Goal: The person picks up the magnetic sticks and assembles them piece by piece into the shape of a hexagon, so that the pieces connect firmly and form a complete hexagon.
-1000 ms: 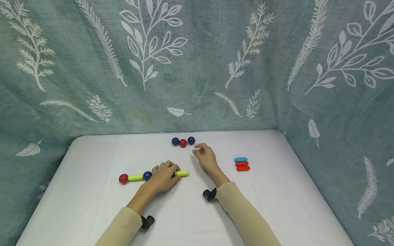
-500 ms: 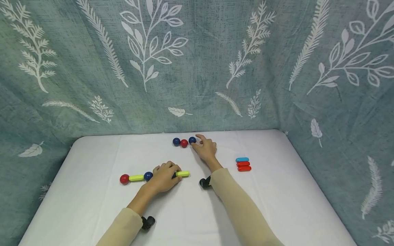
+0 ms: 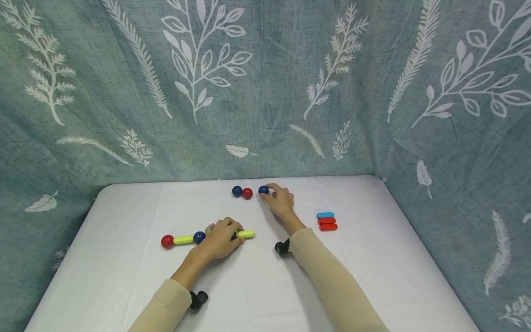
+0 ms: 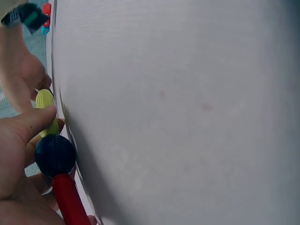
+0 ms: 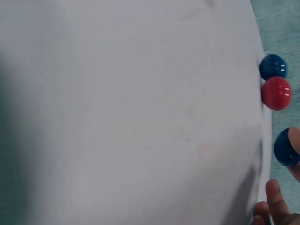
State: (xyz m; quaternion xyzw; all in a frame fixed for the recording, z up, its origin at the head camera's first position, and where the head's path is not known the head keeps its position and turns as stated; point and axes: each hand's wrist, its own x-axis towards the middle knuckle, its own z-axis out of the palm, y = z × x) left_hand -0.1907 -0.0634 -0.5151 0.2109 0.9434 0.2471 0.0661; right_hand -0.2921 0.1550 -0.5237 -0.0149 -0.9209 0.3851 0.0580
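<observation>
The right hand (image 3: 281,201) has just closed on a blue ball (image 3: 263,189) at the far side of the counter (image 3: 103,276). A second ago that hand was short of it and the ball sat beside the far red ball (image 3: 247,193); now a gap shows between them. The far red ball and the other blue ball (image 3: 237,191) lie side by side to its left. This seems to make the ball the part being taken from the row; whether it is lifted, the pictures do not settle.

The right fingers are narrowed in a pinch round the ball, which looks round, smooth and glossy dark blue. The left hand (image 3: 221,237) keeps hold of the chain (image 3: 199,237) nearer by, left of the middle, its thumb on the right yellow rod (image 3: 245,234). From the left end run a red end ball (image 3: 168,241), a left yellow rod (image 3: 183,240) and a blue ball; the hand hides the middle. The left wrist view shows a red rod (image 4: 69,199) joined to another blue ball there. The right yellow rod's outer end is bare.
</observation>
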